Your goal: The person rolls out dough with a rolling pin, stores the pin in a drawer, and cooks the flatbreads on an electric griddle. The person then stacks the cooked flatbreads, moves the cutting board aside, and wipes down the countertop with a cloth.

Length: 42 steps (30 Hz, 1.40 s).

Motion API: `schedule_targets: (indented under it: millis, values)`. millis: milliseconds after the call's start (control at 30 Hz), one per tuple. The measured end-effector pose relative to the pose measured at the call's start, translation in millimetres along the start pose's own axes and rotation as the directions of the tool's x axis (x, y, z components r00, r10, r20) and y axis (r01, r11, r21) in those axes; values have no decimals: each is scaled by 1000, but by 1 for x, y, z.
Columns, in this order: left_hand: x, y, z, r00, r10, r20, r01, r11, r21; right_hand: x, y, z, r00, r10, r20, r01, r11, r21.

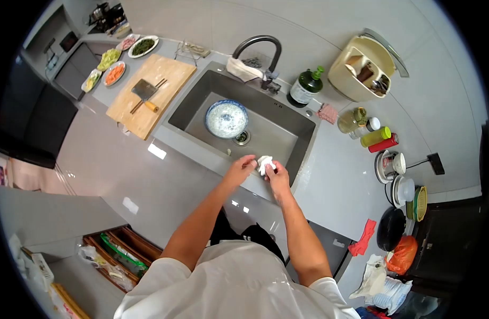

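Note:
My right hand [278,178] is closed on a small crumpled white wad, like a tissue or cloth [265,163], over the front edge of the sink. Just left of it, my left hand [242,168] has its fingers loosely bent and slightly apart, with nothing visible in them. Beyond my hands, a bowl with a blue rim [226,119] sits in the grey sink [271,130], beside the drain [243,138]. What fills the bowl looks whitish and cannot be made out clearly.
Behind the sink rise a black faucet [279,50] and a green bottle [306,87]. A cleaver [144,90] and chopsticks lie on the wooden board [165,69] at left, near several plates of cut food. Jars and bottles line the right counter; an open drawer [122,255] is lower left.

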<state>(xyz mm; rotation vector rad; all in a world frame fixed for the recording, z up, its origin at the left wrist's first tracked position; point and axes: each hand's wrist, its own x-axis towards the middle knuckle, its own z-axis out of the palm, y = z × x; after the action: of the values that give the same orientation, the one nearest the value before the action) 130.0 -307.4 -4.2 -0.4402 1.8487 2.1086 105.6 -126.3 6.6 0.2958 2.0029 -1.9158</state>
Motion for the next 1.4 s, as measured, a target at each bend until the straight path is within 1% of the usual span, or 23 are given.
schedule_targets:
  millis: [33,67,133,167,233,333,367,400,433,500,567,633,667,800,867,900,1000,1133,1200,1267,1333,1367,1400]
  values:
    - [0,8,-9,991,-125,-40,123,991,-59,4,-3,12,999,-29,12,29,999,-23]
    - [3,7,-26,975,-218,53,222,971,-89,8,-7,24,998,-61,30,63,997,-43]
    - [-6,16,-50,980,-173,98,195,935,-297,12,-14,54,985,-162,63,165,984,-61]
    - [-13,19,-62,984,-145,104,175,898,-404,14,-17,67,977,-191,100,205,966,-155]
    - [-18,7,-88,1000,-25,5,26,937,-349,19,-15,91,945,-232,229,299,895,-331]
    - [-33,-24,-123,951,66,-303,-172,925,-339,36,-5,127,824,-202,530,360,908,-214]
    - [-44,-36,-134,912,93,-400,-228,925,-305,37,0,148,763,-186,619,358,919,-165]
    - [-61,-41,-144,877,119,-466,-238,949,-206,17,-16,171,766,-59,640,213,963,-166]
    - [-84,-42,-151,839,140,-525,-229,967,-109,3,-21,191,715,-35,699,242,949,-200]
    - [-132,-55,-150,753,86,-652,-283,938,-202,-6,-9,220,634,78,769,347,860,-374]
    - [-167,-94,-144,629,4,-778,-374,879,-298,-35,8,251,508,124,852,516,749,-417]
    - [-208,-128,-125,453,-98,-886,-443,838,-319,-68,40,270,269,-18,963,811,544,-216]
    - [-230,-141,-112,388,-161,-908,-448,828,-338,-83,62,274,152,-93,984,884,459,-93]
    - [-303,-192,-55,187,-314,-931,-364,858,-362,-150,131,270,10,174,985,921,381,-77]
    - [-338,-215,-23,43,-444,-895,-452,790,-414,-194,147,264,7,468,884,771,560,-303]
    - [-353,-228,-5,-16,-508,-861,-499,751,-433,-216,155,256,-11,607,795,680,587,-439]
    - [-399,-286,41,-90,-598,-796,-610,666,-430,-278,186,222,-156,623,766,520,711,-473]
    - [-463,-317,110,-233,-653,-721,-643,659,-389,-348,243,183,-314,643,698,627,692,-356]
    - [-491,-330,148,-281,-652,-704,-597,693,-404,-380,273,161,-328,677,659,674,657,-339]
    - [-493,-384,180,-340,-630,-698,-687,673,-272,-397,322,135,-399,562,725,592,761,-264]
    - [-518,-398,194,-277,-677,-682,-754,593,-283,-419,342,120,-374,488,789,668,731,-136]
    - [-526,-405,199,-244,-646,-724,-845,507,-168,-430,339,114,-334,492,804,718,686,-121]
    - [-539,-388,199,-197,-656,-729,-883,442,-158,-449,314,113,-293,517,804,746,649,-145]
